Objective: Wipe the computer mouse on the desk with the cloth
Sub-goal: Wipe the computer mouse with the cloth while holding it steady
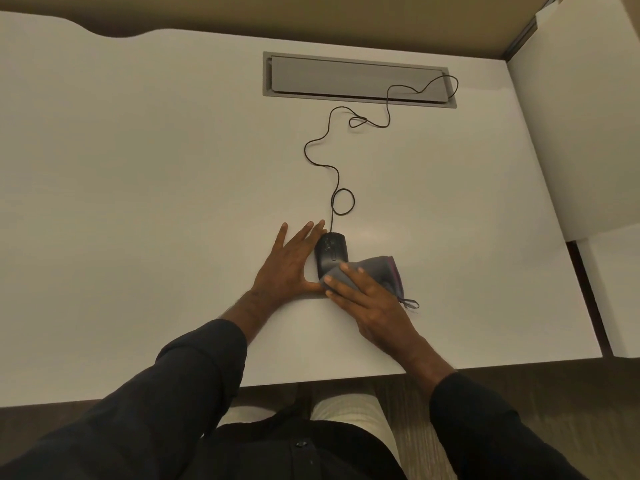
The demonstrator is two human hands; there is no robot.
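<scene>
A black wired computer mouse [330,250] lies on the white desk [138,202], near the front edge. My left hand [289,263] rests flat beside it on the left, fingers spread, fingertips touching its side. My right hand [367,299] presses a grey cloth [379,268] with a purple edge onto the rear of the mouse, which the cloth hides. The mouse's front half with its wheel stays visible.
The mouse cable [337,161] loops away across the desk into a grey cable hatch [356,79] at the back. A white partition [571,133] bounds the desk on the right. The desk's front edge runs just below my wrists.
</scene>
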